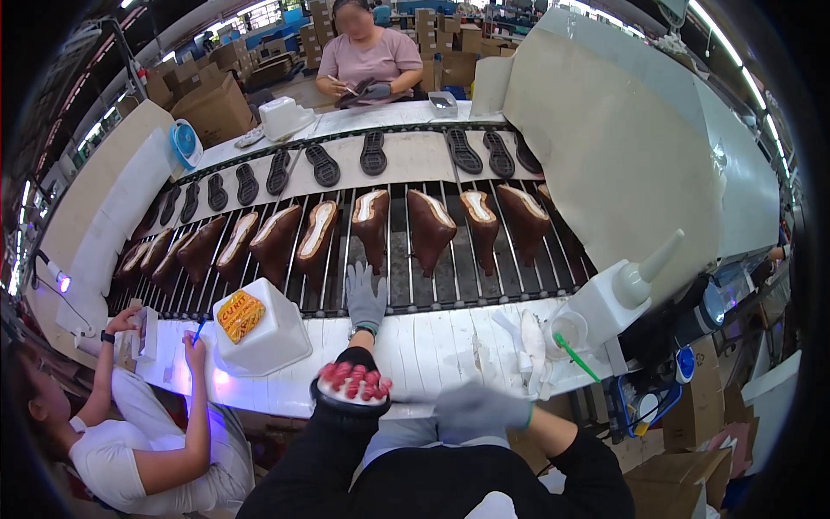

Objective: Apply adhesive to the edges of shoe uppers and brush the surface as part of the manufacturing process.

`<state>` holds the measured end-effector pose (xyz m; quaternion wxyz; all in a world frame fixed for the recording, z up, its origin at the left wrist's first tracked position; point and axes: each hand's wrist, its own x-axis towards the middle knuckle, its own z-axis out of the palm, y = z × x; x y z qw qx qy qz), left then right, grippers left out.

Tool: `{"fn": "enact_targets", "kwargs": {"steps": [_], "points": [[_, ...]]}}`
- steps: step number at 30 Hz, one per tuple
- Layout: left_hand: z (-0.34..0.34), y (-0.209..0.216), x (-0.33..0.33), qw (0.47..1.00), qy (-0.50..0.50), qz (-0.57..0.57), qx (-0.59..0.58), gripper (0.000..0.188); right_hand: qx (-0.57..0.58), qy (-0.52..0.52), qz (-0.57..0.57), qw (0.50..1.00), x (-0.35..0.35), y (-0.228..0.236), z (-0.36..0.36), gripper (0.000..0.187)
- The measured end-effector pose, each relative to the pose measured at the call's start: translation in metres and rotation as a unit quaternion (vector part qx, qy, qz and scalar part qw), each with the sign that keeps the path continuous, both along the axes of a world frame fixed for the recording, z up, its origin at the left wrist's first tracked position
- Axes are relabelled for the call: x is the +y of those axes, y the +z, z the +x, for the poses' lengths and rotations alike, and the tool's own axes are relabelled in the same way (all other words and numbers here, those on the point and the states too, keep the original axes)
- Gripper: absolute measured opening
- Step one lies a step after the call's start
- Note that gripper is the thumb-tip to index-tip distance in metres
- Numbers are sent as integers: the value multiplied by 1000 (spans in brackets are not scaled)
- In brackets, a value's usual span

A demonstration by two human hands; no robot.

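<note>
My left hand [366, 298], in a grey glove, reaches over the front edge of the conveyor with its fingers spread. Its fingertips come up to the lower end of a brown shoe upper [370, 232] with a pale bottom; whether they touch it I cannot tell. Close by on the rods lie more brown uppers, one to the left [316, 229] and one to the right [431, 227]. My right hand [481, 410], also grey-gloved, is low in front of my lap by the table's near edge. Motion smears its fingers, so any grip is hidden.
Black soles [373, 154] lie on the belt's far strip. A white container [259, 329] with a yellow packet stands left on the white table [415, 346]. At right are a white squeeze bottle [618, 294] and a green-handled brush [575, 357]. One co-worker sits left, another works across.
</note>
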<state>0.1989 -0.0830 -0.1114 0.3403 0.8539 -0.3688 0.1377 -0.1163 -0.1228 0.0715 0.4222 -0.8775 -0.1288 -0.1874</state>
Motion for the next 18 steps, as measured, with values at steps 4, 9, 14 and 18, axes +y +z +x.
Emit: {"fn": "enact_targets", "kwargs": {"steps": [4, 9, 14, 18], "points": [[1, -1, 4, 1000, 16, 14, 12, 53, 3, -147, 377, 915, -18, 38, 0, 12], [3, -2, 14, 993, 6, 114, 36, 54, 74, -17, 123, 989, -4, 0, 4, 17], [-3, -3, 10, 963, 39, 134, -231, 48, 210, -130, 191, 950, -12, 14, 9, 18], [20, -10, 8, 999, 15, 5, -28, 50, 205, -116, 290, 927, 4, 10, 18, 15]]}}
